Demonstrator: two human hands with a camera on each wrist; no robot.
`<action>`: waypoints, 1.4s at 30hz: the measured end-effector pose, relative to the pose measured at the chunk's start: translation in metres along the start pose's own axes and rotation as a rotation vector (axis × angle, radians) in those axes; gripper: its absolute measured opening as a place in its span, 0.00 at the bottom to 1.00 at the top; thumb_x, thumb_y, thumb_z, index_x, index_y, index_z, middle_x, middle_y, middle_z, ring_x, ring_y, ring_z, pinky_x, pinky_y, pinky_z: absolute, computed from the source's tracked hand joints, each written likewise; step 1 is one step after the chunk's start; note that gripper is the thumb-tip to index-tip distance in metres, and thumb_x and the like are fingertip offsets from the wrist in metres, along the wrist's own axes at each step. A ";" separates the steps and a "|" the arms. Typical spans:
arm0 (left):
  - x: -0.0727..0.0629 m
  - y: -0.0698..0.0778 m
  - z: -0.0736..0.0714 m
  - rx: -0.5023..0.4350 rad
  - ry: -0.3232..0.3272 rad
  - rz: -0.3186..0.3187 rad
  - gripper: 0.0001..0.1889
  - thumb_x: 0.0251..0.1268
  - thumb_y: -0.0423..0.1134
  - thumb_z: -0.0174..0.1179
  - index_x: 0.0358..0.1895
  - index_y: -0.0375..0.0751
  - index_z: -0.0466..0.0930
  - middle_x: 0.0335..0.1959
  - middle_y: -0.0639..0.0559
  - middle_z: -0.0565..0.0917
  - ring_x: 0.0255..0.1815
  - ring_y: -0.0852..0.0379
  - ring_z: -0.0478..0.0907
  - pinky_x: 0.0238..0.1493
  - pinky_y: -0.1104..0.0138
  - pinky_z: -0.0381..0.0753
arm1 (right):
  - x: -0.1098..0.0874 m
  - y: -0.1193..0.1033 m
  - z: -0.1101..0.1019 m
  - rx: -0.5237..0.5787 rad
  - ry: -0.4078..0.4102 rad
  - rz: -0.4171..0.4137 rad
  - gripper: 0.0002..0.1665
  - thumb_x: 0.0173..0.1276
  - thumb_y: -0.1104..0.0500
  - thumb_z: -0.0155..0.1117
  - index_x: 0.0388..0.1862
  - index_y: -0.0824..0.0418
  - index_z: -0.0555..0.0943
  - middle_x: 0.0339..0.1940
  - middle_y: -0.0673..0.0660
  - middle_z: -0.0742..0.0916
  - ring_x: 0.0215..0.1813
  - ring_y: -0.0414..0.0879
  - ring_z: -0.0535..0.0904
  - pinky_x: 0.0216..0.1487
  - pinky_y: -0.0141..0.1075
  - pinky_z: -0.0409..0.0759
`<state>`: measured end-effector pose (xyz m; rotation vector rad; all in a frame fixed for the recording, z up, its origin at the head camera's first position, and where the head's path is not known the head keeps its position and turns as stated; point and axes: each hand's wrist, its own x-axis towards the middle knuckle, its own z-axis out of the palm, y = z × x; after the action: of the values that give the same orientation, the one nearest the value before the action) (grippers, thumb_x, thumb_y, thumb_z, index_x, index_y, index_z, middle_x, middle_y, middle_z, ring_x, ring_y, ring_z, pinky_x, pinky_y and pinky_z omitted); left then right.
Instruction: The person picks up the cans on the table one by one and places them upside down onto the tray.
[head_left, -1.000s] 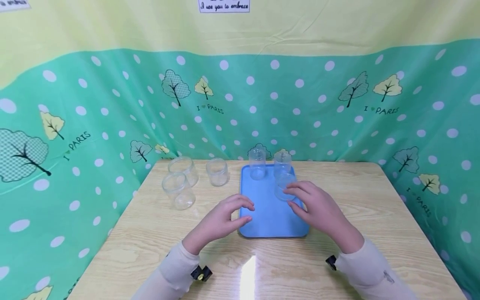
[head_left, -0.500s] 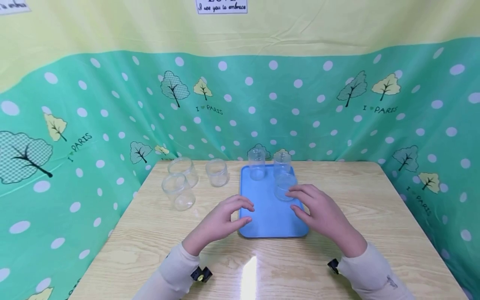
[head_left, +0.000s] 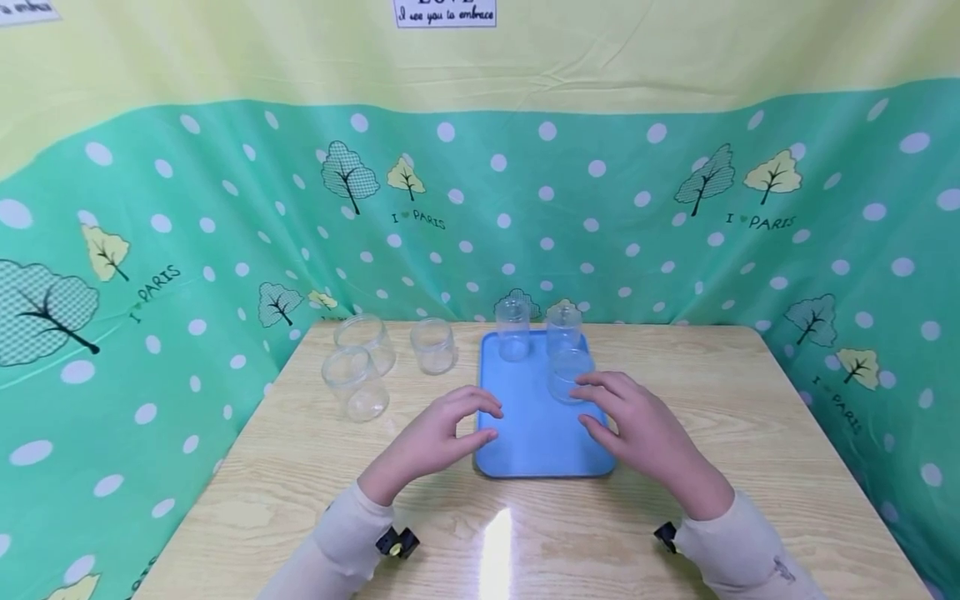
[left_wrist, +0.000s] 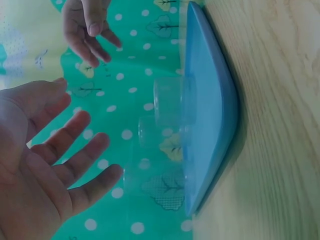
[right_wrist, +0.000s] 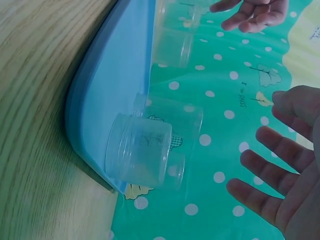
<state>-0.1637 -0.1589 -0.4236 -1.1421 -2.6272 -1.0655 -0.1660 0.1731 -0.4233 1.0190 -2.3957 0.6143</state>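
Note:
My left hand (head_left: 438,429) hovers by the left edge of the blue tray (head_left: 525,442), fingers loosely bent and nothing in them. Over the tray's right side, my right hand (head_left: 641,429) is also empty, its fingertips overlapping a short clear jar (head_left: 564,375) in the head view. The right wrist view shows a gap between the fingers (right_wrist: 257,197) and that jar (right_wrist: 145,152), whose ridged band is at the tray end. Behind it on the tray stand two taller clear jars, one at back left (head_left: 513,333) and one at back right (head_left: 562,327).
Left of the tray on the wooden table (head_left: 262,500) stand three clear jars: a wide one (head_left: 375,337) at the back, another (head_left: 356,387) in front of it, and a smaller one (head_left: 433,348) nearer the tray. A patterned green curtain (head_left: 480,217) hangs behind the table.
My right hand has drawn back slightly from the short jar, towards me. My left hand has shifted a little left. The jars and tray stay in place.

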 end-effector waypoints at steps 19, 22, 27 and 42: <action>0.004 0.002 -0.029 0.135 -0.043 -0.021 0.13 0.72 0.44 0.66 0.55 0.50 0.82 0.56 0.60 0.82 0.62 0.61 0.77 0.66 0.62 0.79 | -0.002 -0.002 0.000 -0.019 -0.003 -0.001 0.24 0.62 0.57 0.78 0.57 0.53 0.84 0.61 0.52 0.84 0.62 0.50 0.81 0.56 0.47 0.86; 0.004 0.004 -0.040 0.168 -0.048 -0.031 0.13 0.72 0.43 0.66 0.55 0.50 0.82 0.55 0.60 0.82 0.62 0.60 0.78 0.65 0.62 0.79 | -0.002 -0.003 0.000 -0.023 -0.003 0.000 0.24 0.62 0.57 0.77 0.57 0.53 0.85 0.61 0.52 0.84 0.62 0.50 0.81 0.56 0.46 0.86; 0.005 0.007 -0.057 0.248 -0.041 -0.041 0.13 0.71 0.43 0.66 0.55 0.50 0.82 0.55 0.60 0.82 0.62 0.58 0.78 0.64 0.60 0.80 | -0.001 -0.004 -0.001 -0.027 -0.005 -0.001 0.23 0.62 0.57 0.77 0.57 0.53 0.85 0.61 0.52 0.84 0.62 0.50 0.81 0.56 0.46 0.86; 0.011 0.012 -0.088 0.365 -0.084 0.003 0.14 0.68 0.42 0.69 0.55 0.47 0.83 0.53 0.55 0.83 0.59 0.54 0.80 0.62 0.57 0.81 | 0.000 -0.003 -0.002 -0.037 -0.019 0.002 0.23 0.61 0.58 0.78 0.56 0.54 0.85 0.59 0.53 0.85 0.60 0.50 0.82 0.55 0.46 0.86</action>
<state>-0.1800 -0.2019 -0.3474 -1.1253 -2.7262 -0.5121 -0.1636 0.1721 -0.4212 1.0110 -2.4159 0.5614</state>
